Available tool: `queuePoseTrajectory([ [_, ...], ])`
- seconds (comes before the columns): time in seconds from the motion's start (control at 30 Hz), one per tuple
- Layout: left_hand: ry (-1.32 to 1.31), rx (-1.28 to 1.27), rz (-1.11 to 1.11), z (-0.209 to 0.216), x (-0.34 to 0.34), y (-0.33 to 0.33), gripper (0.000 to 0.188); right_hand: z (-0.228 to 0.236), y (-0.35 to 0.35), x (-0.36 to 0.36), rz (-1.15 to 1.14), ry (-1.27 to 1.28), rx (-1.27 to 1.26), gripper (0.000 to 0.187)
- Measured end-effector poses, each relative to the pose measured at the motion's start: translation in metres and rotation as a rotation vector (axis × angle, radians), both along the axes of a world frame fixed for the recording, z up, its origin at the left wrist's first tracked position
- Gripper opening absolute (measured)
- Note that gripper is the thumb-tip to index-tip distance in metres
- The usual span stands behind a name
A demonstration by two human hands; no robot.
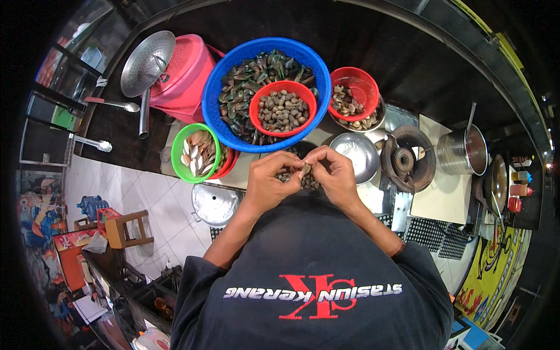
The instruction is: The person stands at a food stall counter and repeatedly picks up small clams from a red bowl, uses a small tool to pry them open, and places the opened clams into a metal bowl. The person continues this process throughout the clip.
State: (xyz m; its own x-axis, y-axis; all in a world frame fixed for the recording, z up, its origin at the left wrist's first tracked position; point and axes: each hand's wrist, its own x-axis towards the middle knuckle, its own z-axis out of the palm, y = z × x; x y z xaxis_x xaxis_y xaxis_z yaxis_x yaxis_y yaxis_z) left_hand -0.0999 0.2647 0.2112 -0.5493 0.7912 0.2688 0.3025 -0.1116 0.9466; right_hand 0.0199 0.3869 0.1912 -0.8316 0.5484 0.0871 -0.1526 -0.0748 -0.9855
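My left hand [269,177] and my right hand [333,175] meet in front of my chest. Between their fingertips is one small brown cockle [305,170], pinched from both sides. More cockles [310,182] lie just below my fingers, and my hands partly hide the dark container around them. Beyond my hands a red bowl [254,111] full of cockles [282,112] rests on green mussels [256,73], which fill a large blue basin [211,93]. Opened shells [345,104] lie in another red bowl [363,81] farther right, which sits on a metal bowl of shells [367,122].
A green basket [177,153] of pale, elongated clams is at left, near a pink bucket [186,70] and a perforated ladle [137,64]. A shiny metal bowl [359,153], burner [402,158] and steel pot [455,153] stand at right. Below left is a round metal lid [214,204].
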Motion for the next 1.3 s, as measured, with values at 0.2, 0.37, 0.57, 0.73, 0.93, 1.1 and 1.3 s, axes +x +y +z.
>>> queuePoseTrajectory([
  [0.2,-0.148,0.052,0.032,-0.004,-0.004,0.006,0.017,0.02,0.001,-0.002,0.014,0.008,0.119,0.019],
  [0.37,-0.094,0.071,0.044,0.001,-0.002,0.012,0.017,0.026,0.006,-0.001,0.08,-0.023,-0.057,0.018],
  [0.57,0.112,0.064,0.092,0.005,-0.004,0.017,0.018,0.031,0.013,-0.003,0.085,-0.035,-0.068,0.016],
  [0.73,0.202,0.053,0.104,0.009,-0.005,0.02,0.018,0.031,0.019,-0.004,0.096,-0.047,-0.056,0.015],
  [0.93,0.261,0.043,0.098,0.012,-0.004,0.021,0.019,0.026,0.02,-0.005,0.084,-0.006,-0.08,0.014],
  [1.1,0.258,0.022,0.093,0.011,-0.004,0.021,0.019,0.024,0.02,-0.006,0.1,-0.012,-0.194,0.013],
  [1.3,0.086,-0.073,-0.04,0.016,-0.008,0.014,0.02,0.029,0.021,-0.004,0.122,-0.096,-0.285,0.013],
])
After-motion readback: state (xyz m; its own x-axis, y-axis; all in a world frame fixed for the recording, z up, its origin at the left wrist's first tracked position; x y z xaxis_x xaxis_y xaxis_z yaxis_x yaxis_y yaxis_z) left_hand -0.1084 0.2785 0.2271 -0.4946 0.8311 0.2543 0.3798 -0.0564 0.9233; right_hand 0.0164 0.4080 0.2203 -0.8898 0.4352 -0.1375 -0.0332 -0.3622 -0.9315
